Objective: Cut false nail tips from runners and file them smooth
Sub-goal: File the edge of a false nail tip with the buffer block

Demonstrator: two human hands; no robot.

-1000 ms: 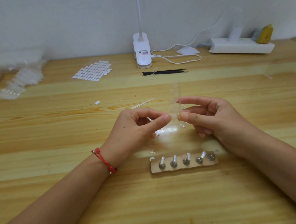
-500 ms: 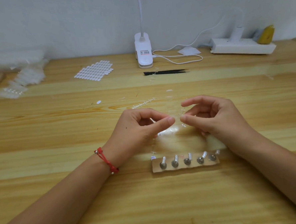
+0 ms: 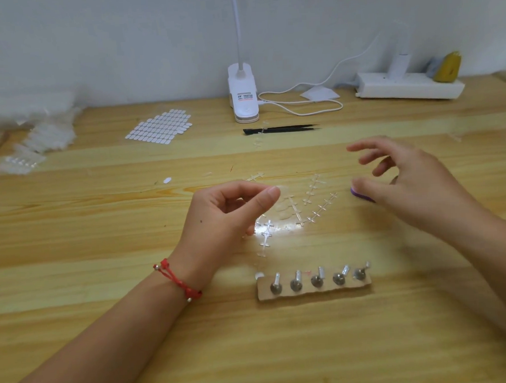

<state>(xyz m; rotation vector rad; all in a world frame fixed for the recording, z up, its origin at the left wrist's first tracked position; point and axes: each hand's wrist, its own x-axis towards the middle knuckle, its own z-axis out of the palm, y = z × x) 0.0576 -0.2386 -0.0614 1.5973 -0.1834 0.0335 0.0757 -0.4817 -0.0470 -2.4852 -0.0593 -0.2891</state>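
While the left hand (image 3: 226, 213) hovers over the table (image 3: 70, 232) with its fingers curled and the thumb tip close under the forefinger, the narrow gap between them is too small and the plastic too clear to tell whether it pinches anything. Just right of it several clear runners (image 3: 314, 189) lie loose on the wood, fanned apart, some bare, one with pale tips (image 3: 285, 207) along it. The right hand (image 3: 408, 182), blurred, has its fingers spread wide and holds nothing; its thumb is at the end of a purple file (image 3: 361, 196) lying on the table, touching or just above it, I cannot tell which. Near the front edge a card (image 3: 314, 289) carries five metal pegs (image 3: 296, 283) in a row. A red bracelet (image 3: 177, 280) circles the left wrist. At the back stands a white lamp (image 3: 244, 103) whose label (image 3: 244, 96) bears red and dark print too small to read, with black tweezers (image 3: 280, 129) before it, a sheet (image 3: 159, 127) of white ovals to its left, clear packets (image 3: 35, 142) further left, and a power strip (image 3: 408, 88) to its right.
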